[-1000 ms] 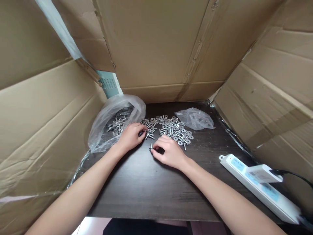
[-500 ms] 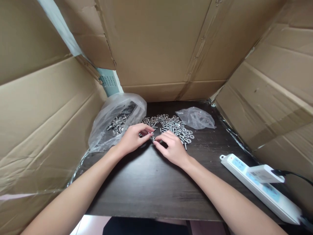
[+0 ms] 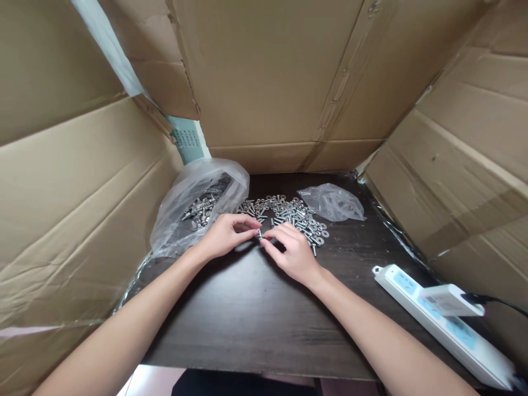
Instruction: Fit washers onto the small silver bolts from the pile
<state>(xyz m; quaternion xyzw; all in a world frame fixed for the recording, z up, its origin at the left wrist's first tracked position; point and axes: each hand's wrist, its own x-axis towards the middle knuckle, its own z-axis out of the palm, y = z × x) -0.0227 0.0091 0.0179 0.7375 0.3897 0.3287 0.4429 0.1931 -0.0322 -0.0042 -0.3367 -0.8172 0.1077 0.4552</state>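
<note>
Landmark is the hardware pile [image 3: 295,217], bolts and washers loose on the bench [image 3: 256,324]. A small bolt [image 3: 259,234] sits just off the pile's near edge, between the two hands, looks about upright.

Right hand [image 3: 293,252]: just in front of the pile, palm turned inward, knuckles up, thumb and forefinger pinched on the lower part of the bolt, other fingers curled behind. Left hand [image 3: 226,237]: in front of the pile's left end, back of hand up, thumb and forefinger brought in at the bolt's upper end. Too small to tell if they're gripping it or just touching.

Forearms come in from the near side and converge toward the pile, wrists about straight. Open plastic bag [image 3: 193,171] with more hardware left of the pile, smaller plastic bag [image 3: 332,202] just right of it.
</note>
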